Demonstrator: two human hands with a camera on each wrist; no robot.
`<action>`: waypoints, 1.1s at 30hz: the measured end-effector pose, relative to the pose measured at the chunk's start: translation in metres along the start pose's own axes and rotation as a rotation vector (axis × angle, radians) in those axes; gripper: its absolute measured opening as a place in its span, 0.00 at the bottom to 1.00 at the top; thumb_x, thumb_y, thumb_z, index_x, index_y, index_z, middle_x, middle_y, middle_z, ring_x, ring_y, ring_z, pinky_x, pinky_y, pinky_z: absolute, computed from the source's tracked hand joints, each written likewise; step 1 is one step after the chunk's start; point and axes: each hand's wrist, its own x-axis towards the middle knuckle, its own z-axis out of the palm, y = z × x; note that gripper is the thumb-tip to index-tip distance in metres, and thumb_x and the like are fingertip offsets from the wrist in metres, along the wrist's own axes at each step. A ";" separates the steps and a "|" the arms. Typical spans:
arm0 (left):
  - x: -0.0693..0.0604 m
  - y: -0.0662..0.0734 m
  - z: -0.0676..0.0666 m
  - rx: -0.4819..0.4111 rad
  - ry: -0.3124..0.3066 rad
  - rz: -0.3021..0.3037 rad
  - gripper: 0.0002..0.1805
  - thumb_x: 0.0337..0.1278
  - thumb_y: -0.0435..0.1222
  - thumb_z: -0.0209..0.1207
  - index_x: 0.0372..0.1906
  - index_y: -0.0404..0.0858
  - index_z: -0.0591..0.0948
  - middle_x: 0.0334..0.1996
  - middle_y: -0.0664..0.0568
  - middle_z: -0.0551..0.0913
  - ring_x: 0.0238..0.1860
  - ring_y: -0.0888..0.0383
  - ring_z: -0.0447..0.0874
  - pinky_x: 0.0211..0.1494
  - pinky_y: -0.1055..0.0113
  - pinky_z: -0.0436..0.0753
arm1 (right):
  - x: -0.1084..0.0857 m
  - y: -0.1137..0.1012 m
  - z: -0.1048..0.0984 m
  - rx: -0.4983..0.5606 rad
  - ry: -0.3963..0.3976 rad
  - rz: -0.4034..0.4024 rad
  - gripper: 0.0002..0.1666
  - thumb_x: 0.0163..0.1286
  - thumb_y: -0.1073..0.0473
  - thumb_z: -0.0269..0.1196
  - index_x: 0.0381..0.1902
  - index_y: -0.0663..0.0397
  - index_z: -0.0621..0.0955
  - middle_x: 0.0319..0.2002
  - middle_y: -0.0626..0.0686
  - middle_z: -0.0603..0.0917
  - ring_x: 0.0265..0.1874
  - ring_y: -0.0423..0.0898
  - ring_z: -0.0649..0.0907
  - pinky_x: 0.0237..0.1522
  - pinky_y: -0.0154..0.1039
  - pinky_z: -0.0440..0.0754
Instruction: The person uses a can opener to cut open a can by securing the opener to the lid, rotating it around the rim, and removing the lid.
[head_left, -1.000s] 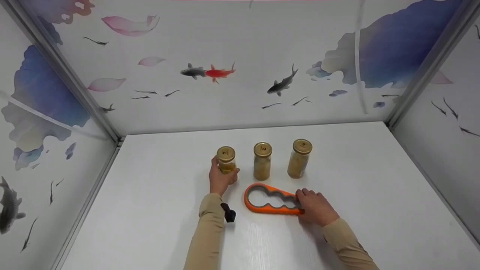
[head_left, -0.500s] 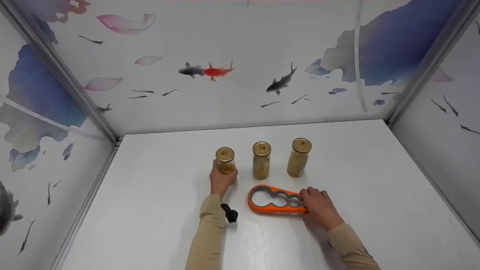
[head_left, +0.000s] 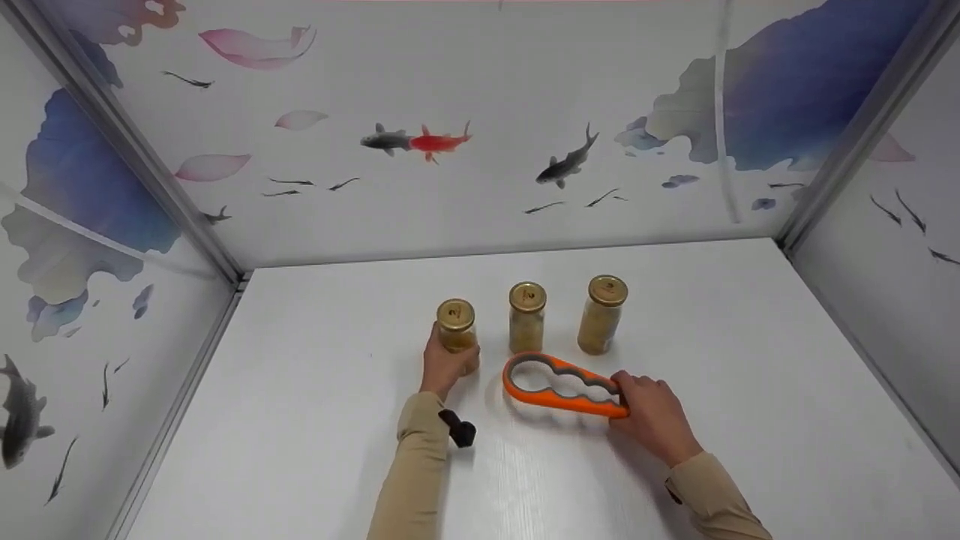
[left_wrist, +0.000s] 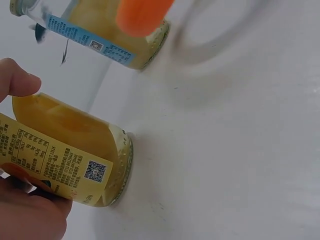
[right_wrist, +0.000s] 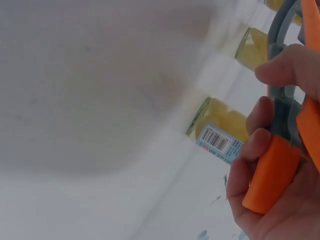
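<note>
My left hand grips a glass jar with a gold lid, fingers and thumb around its body. The left wrist view shows the jar's yellow label and pale yellow fruit inside. In my right hand is an orange and grey jar opener, held by its narrow end. Its round loop points left, raised off the table, in front of the middle jar. The right wrist view shows fingers curled round the orange handle. Another gold-lidded jar stands at the right.
All three jars stand in a row across the white table. Behind the table rises a white wall panel printed with fish and petals. Similar panels close off the left and right sides. A black camera mount sits on the left wrist.
The right hand has lifted the jar opener from the table and moved slightly right with it. The gripped jar has shifted slightly nearer. The other two jars stay in place.
</note>
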 end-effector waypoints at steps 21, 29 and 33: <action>-0.026 -0.002 -0.010 -0.038 -0.218 0.030 0.37 0.37 0.27 0.63 0.62 0.34 0.70 0.54 0.44 0.76 0.56 0.47 0.73 0.61 0.52 0.70 | -0.011 -0.008 -0.023 0.133 0.225 -0.130 0.30 0.43 0.71 0.73 0.48 0.57 0.78 0.30 0.49 0.79 0.29 0.47 0.74 0.37 0.46 0.73; -0.031 0.008 -0.007 -0.036 -0.346 0.107 0.38 0.36 0.27 0.66 0.62 0.34 0.72 0.54 0.46 0.78 0.56 0.50 0.73 0.64 0.52 0.68 | -0.008 -0.020 -0.037 0.151 0.277 -0.193 0.34 0.41 0.72 0.74 0.49 0.58 0.76 0.32 0.51 0.79 0.31 0.47 0.73 0.37 0.45 0.71; -0.034 0.012 -0.001 -0.024 -0.400 0.178 0.36 0.39 0.26 0.67 0.62 0.35 0.73 0.55 0.46 0.78 0.57 0.49 0.73 0.64 0.53 0.68 | -0.005 -0.026 -0.041 0.142 0.308 -0.247 0.34 0.40 0.72 0.74 0.50 0.59 0.76 0.31 0.48 0.77 0.30 0.45 0.71 0.35 0.43 0.70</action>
